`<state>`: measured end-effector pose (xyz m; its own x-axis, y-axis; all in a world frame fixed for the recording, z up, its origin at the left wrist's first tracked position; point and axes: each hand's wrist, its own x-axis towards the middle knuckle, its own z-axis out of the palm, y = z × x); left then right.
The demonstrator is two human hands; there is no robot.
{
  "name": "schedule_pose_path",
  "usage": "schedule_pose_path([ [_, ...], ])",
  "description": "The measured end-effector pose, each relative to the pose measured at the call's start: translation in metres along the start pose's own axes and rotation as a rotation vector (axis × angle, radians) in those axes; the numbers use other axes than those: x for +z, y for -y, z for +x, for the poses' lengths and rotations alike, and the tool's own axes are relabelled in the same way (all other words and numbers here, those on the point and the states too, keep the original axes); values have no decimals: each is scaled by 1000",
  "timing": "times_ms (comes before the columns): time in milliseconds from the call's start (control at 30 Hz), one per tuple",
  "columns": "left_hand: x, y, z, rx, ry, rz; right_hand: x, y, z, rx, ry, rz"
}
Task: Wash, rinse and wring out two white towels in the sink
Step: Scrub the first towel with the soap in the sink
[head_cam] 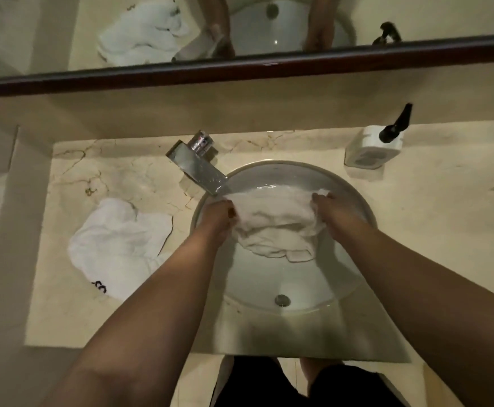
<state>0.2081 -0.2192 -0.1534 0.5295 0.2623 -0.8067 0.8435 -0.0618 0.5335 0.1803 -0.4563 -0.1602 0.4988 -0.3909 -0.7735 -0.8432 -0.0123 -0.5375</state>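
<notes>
Two white towels, one in the sink, one on the counter.
The bunched towel (275, 218) hangs stretched over the sink (354, 198) by the faucet; the second towel (119, 245) lies crumpled left of the basin, dark lettering at its near edge.

No word, brand or number can be read with certainty. The crumpled white cloth towel (119, 245) lying left of the round white ceramic sink (342, 292) bears dark marks at its near edge, shaped like small curls or the letters "CC". The white square pump bottle (369, 149) beyond the sink, to its right, carries a grey label too blurred to read.
</notes>
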Motion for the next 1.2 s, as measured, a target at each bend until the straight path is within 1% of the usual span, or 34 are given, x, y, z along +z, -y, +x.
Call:
schedule_pose_path([
  [33,1,10,11,-31,28,63,1,-9,9,-7,-1,-41],
  [100,6,32,29,-21,79,378,3,-28,21,-61,-16,-258],
  [133,10,44,38,38,92,555,7,-37,27,-81,-14,-359],
  [167,15,56,45,109,103,682,12,-47,32,-78,1,-419],
  [200,21,68,50,183,114,778,17,-56,37,-61,34,-446],
  [267,30,85,56,311,135,890,29,-68,44,-79,60,-524],
  [333,38,95,68,409,82,999,41,-78,52,-151,26,-688],
  [367,40,96,73,443,38,1082,45,-81,55,-198,-9,-831],
  [433,43,92,81,557,-26,1299,50,-82,59,-341,-77,-1089],
  [467,44,90,87,644,-26,1344,52,-81,63,-431,-81,-1141],
  [500,45,89,92,723,-2,1311,54,-78,64,-513,-72,-1109],
  [533,46,87,95,755,48,1182,56,-75,66,-535,-47,-943],
  [567,47,85,93,728,98,979,56,-70,64,-506,-25,-705],
  [600,50,82,90,654,121,761,56,-64,61,-422,-7,-488],
  [633,53,80,88,549,111,549,55,-58,59,-336,-1,-301],
  [667,55,75,84,399,103,347,53,-54,57,-232,-8,-151],
  [700,56,69,81,214,140,143,51,-52,57,-126,2,-22],
  [733,57,65,78,31,247,-77,48,-50,57,1,43,99],
  [767,55,64,74,-111,388,-248,44,-51,58,144,127,213],
  [800,51,61,66,-213,492,-325,38,-52,55,286,224,277],
  [833,46,57,56,-295,563,-342,31,-51,50,393,311,281],
  [900,37,54,42,-443,596,-319,19,-53,42,486,456,217],
  [967,28,50,28,-501,571,-287,9,-47,28,435,521,142],
  [1000,24,46,21,-477,556,-261,5,-42,21,365,499,122],
  [1033,22,42,15,-429,528,-223,1,-38,12,270,419,91],
  [1100,19,33,-2,-271,458,-135,-6,-31,-7,56,178,2],
  [1133,18,28,-13,-185,409,-98,-11,-27,-18,-28,101,-5],
  [1200,16,17,-34,-25,291,-13,-23,-20,-39,-121,47,56],
])
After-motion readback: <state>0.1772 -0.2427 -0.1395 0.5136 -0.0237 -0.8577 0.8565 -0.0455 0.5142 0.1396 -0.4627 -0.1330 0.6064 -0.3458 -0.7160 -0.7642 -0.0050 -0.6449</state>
